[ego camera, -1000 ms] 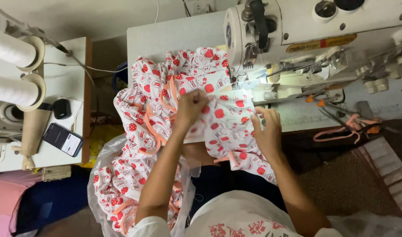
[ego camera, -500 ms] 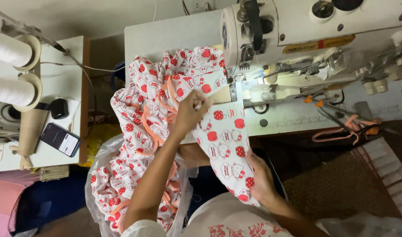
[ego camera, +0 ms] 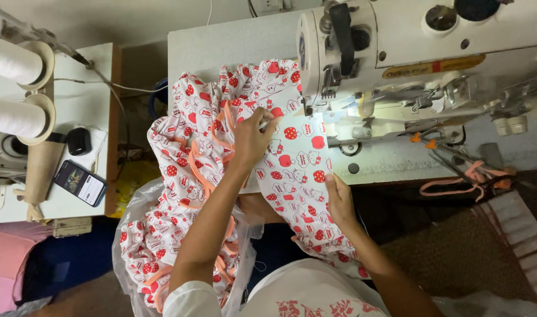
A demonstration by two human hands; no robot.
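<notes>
A white fabric piece (ego camera: 292, 170) printed with red apples and trimmed in orange lies across the sewing table, its top edge under the needle area of the white sewing machine (ego camera: 397, 53). My left hand (ego camera: 252, 138) presses flat on the fabric just left of the presser foot, pinching the cloth at its fingertips. My right hand (ego camera: 340, 202) grips the fabric's right edge near the table's front edge. More of the same printed fabric (ego camera: 186, 152) bunches to the left and spills down into a clear plastic bag (ego camera: 133, 235).
Two large white thread cones (ego camera: 16, 88) stand on a side table (ego camera: 86, 82) at left, beside a phone (ego camera: 79, 182) and a small black case (ego camera: 79, 141). Orange trim scraps (ego camera: 468, 176) lie on the table at right. A pink cloth (ego camera: 10, 264) is at bottom left.
My right hand dropped down below the table edge along the fabric, then came back up to the fabric's right edge. My left hand stayed pressed near the needle; the fabric slid slightly toward me.
</notes>
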